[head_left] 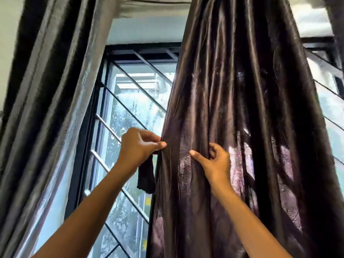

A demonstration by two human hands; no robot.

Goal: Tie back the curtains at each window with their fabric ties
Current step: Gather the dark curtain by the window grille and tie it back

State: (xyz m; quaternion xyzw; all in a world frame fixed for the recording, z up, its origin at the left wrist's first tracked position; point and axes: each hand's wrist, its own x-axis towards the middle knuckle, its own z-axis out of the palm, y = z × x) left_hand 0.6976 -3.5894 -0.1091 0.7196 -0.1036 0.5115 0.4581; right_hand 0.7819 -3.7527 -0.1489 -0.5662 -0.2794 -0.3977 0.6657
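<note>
A dark brown satin curtain hangs in folds down the middle and right of the view. My left hand pinches its left edge together with a short dark fabric tie, whose loose end dangles below the fist. My right hand presses on the curtain's front just right of that, thumb out and fingers curled into a fold. Whether the tie runs around the back of the curtain is hidden.
A second dark curtain hangs at the left against the wall. Between the two, the window shows a black frame and diagonal metal grille bars. More barred window appears at the far right.
</note>
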